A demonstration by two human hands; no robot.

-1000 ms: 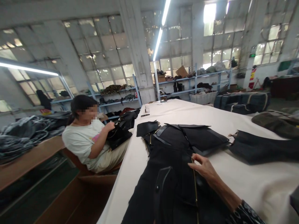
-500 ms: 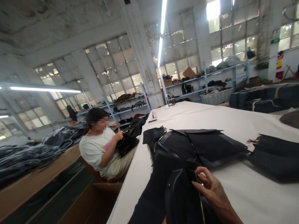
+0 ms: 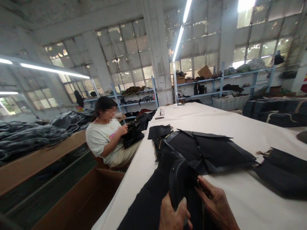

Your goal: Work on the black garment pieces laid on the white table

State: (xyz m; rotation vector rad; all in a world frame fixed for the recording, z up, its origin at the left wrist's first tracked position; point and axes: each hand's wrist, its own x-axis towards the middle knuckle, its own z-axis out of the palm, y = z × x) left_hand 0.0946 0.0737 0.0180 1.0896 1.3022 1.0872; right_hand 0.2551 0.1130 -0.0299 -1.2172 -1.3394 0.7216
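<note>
A black bag piece (image 3: 182,182) with a curved strap stands up from the white table (image 3: 216,121) right in front of me. My left hand (image 3: 174,215) grips its lower left edge, thumb up along the strap. My right hand (image 3: 216,207) pinches its right side near a thin gold-coloured strip. Flat black bag panels (image 3: 206,150) lie stacked just beyond. Black fabric (image 3: 146,207) runs down under my hands to the table's near edge.
A seated co-worker in a white T-shirt (image 3: 103,140) handles a black bag (image 3: 131,137) at the table's left side. Another black piece (image 3: 283,172) lies at the right. Cardboard boxes (image 3: 79,201) sit on the floor at left. Blue shelves (image 3: 216,83) line the back wall.
My left hand has come into view and taken hold of the bag piece. My right hand slid down closer to me. The view swung slightly left and up.
</note>
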